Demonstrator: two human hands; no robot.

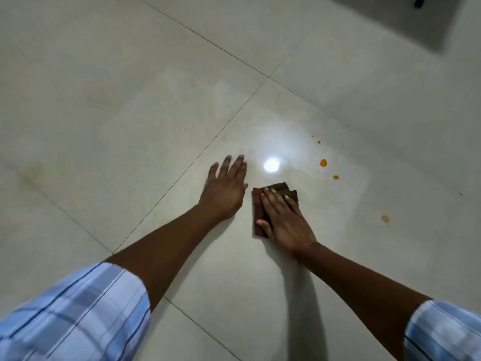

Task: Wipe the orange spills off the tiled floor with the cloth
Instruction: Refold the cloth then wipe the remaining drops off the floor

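Note:
A folded dark brown cloth (281, 188) lies on the pale tiled floor (130, 100). My right hand (282, 217) presses flat on top of the cloth, fingers spread over it. My left hand (225, 190) rests palm down on the bare tile just left of the cloth, holding nothing. Orange spills sit to the right of the cloth: a larger drop (323, 162), a smaller one (335, 177), a tiny one farther off (318, 142), and a paler smear (385, 218) at the right.
A bright lamp reflection (271, 164) glares on the tile just beyond the hands. Dark grout lines cross the floor. A dark shadowed object (442, 19) fills the top right corner. A faint stain (33, 170) marks the tile at the left.

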